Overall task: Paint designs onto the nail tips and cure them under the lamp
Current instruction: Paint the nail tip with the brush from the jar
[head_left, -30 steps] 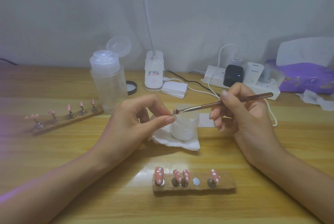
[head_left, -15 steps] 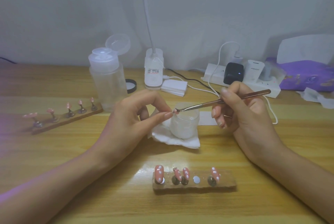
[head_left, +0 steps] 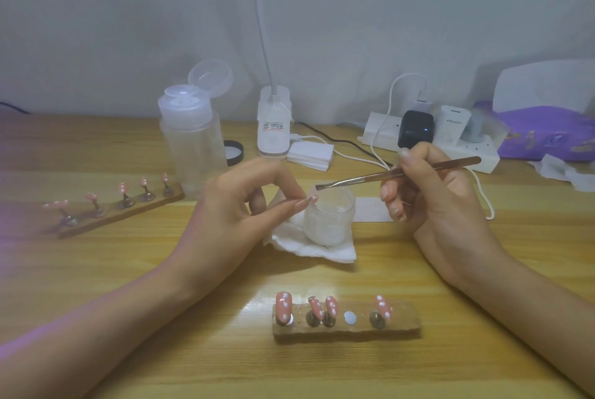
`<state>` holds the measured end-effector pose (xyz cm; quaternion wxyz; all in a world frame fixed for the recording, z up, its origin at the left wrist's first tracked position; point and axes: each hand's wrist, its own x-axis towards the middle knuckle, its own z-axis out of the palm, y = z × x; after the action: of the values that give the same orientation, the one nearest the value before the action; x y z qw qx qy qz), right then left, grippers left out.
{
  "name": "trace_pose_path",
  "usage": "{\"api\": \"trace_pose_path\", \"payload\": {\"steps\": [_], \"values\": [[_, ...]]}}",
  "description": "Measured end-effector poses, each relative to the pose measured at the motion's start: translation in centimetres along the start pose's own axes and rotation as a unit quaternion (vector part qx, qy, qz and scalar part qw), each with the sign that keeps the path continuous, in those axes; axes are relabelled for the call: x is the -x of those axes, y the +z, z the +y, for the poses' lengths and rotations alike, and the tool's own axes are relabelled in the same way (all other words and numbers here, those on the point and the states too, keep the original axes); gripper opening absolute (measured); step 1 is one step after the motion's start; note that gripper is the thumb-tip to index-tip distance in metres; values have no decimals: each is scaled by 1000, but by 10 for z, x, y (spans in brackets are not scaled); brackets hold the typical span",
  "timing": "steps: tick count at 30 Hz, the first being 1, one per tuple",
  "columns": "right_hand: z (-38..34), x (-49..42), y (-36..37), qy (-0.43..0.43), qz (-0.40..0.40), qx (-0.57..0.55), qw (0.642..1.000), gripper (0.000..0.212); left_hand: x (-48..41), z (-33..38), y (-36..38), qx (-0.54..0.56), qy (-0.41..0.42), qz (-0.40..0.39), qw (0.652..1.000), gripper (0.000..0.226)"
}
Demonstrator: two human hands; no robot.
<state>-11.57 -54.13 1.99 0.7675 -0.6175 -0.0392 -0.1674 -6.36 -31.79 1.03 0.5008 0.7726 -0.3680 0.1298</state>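
Pink nail tip (head_left: 314,198) and brush (head_left: 396,174) have just separated.

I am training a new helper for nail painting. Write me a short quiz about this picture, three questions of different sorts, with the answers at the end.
1. True or false: the flip lid of the clear bottle is closed.
2. How many pink nail tips stand on the near holder? A) two B) four C) six
3. Fill in: the left hand pinches a small nail tip, and the right hand holds a thin ___.

Key: 1. False, the lid stands open. 2. B. 3. brush.
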Motion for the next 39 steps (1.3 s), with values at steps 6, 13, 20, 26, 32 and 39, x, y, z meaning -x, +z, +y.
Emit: {"api": "trace_pose_path", "payload": {"steps": [6,13,20,26,32,39], "values": [[1,0,1,8,7,13,1000,24,0,2,0,-1,-3,1,1000,11],[1,1,1,-6,-8,23,1000,27,0,3,0,4,-14,-2,1000,12],[1,0,2,-20,-17,16,1000,28,-1,3,0,2,-23,-3,1000,14],[1,0,-1,-24,8,15,1000,27,0,4,1,10,-32,-5,999,15],[2,0,0,-27,12,41,999,26,0,5,1,11,-27,-10,1000,14],[1,2,1,-34,3,48,998,26,0,4,1,18,-31,-8,999,15]]}}
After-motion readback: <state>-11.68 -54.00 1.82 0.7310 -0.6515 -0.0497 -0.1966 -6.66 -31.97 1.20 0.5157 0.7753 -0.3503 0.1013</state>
